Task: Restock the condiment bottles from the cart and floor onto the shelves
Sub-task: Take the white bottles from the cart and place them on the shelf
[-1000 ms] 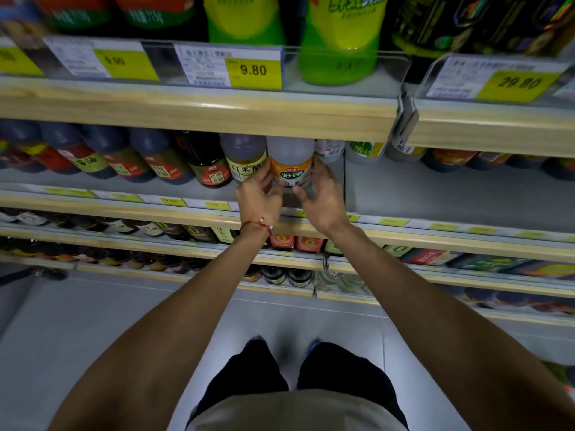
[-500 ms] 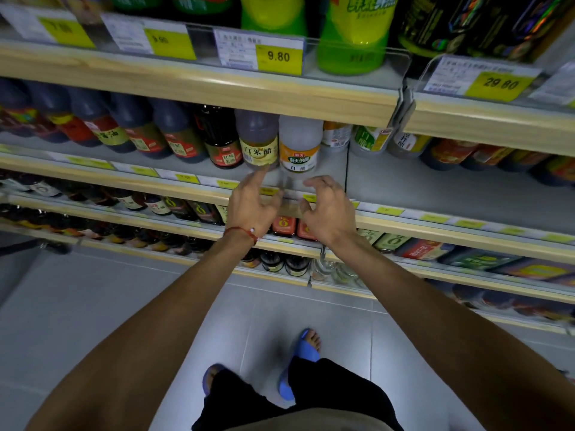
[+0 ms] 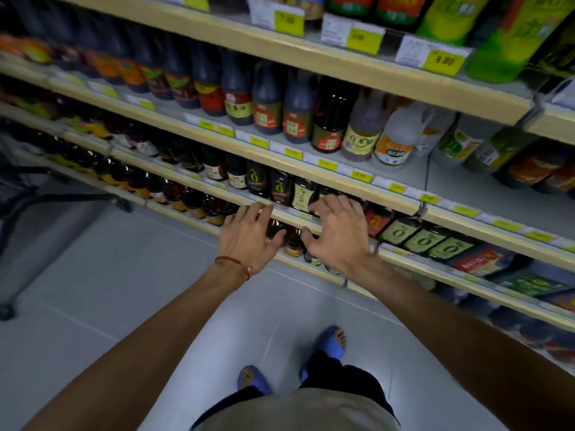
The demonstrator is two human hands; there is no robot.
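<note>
bottles (image 3: 267, 107) of dark sauce with red and yellow labels stand in a row on the middle shelf (image 3: 451, 181), upper centre of the frame, with a pale bottle (image 3: 396, 138) with an orange label to their right. the left hand (image 3: 249, 237) and right hand (image 3: 337, 234) hover empty at frame centre, fingers spread and slightly bent. yellow price tags (image 3: 361, 176) line the wooden shelf edges. grey tiled floor (image 3: 93, 290) and blue sandals (image 3: 334, 340) lie below.

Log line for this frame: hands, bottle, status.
status: hands free, below the bottle's level | left hand: fingers spread, holds nothing | right hand: fingers loose, holds nothing | white bottle: upright on shelf
</note>
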